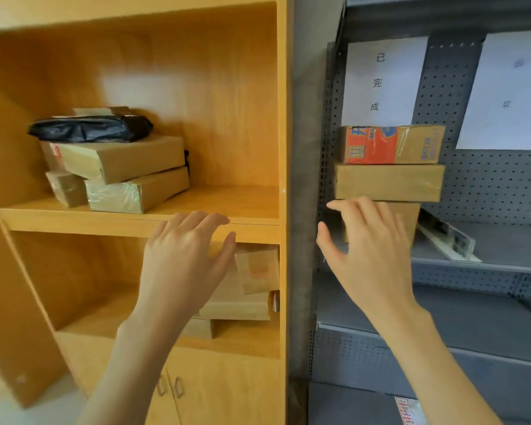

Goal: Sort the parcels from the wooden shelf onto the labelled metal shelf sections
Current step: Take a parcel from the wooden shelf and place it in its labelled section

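The wooden shelf on the left holds a pile of brown cardboard parcels with a black plastic parcel on top. Its lower compartment holds more brown parcels. On the grey metal shelf stands a stack: an orange-printed box on a brown box on a third box. White paper labels hang behind it. My left hand hovers empty with relaxed fingers before the lower wooden compartment. My right hand is spread and empty, just in front of the stack's bottom box.
A second white label hangs further right on the pegboard back. A loose white rail piece lies on the metal shelf beside the stack. Cabinet doors with handles sit under the wooden shelf. A printed parcel lies low on the metal rack.
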The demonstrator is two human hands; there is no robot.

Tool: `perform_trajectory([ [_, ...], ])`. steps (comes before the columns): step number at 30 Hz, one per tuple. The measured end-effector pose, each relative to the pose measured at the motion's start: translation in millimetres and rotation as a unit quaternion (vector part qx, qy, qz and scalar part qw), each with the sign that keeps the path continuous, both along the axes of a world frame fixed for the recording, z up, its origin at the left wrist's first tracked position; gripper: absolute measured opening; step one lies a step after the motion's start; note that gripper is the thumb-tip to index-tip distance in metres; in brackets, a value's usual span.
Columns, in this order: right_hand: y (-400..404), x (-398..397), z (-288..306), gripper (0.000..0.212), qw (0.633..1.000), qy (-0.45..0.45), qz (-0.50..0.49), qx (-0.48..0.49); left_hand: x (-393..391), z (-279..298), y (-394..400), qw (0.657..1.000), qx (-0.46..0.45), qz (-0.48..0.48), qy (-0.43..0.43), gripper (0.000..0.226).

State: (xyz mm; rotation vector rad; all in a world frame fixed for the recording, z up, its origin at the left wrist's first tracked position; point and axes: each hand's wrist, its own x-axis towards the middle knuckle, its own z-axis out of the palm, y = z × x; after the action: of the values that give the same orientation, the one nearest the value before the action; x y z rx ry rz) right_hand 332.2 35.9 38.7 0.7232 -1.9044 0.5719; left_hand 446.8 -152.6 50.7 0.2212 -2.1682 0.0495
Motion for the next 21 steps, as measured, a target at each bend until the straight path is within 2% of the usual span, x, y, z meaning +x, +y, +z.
perform_trajectory([
  [7,-134.8,62.0,-14.2,0.028,0.998,-0.020,0.049,0.014,75.9,-7.7,-124.0,0.998,0.008,0.054,-0.023,0.029],
  [12,-214.3,94.7,-21.5,0.027,0.996,-0.030,0.078,0.024,113.2,-13.0,-197.5,0.997,0.028,0.067,-0.025,0.021],
  [16,-266.1,101.6,-24.5,0.026,0.995,-0.032,0.090,0.030,122.3,-20.1,-251.6,0.996,0.031,0.077,-0.019,0.021],
  [21,-326.5,82.3,-30.8,0.027,0.993,-0.045,0.101,0.037,112.7,-31.4,-315.6,0.995,0.048,0.082,-0.025,0.032],
])
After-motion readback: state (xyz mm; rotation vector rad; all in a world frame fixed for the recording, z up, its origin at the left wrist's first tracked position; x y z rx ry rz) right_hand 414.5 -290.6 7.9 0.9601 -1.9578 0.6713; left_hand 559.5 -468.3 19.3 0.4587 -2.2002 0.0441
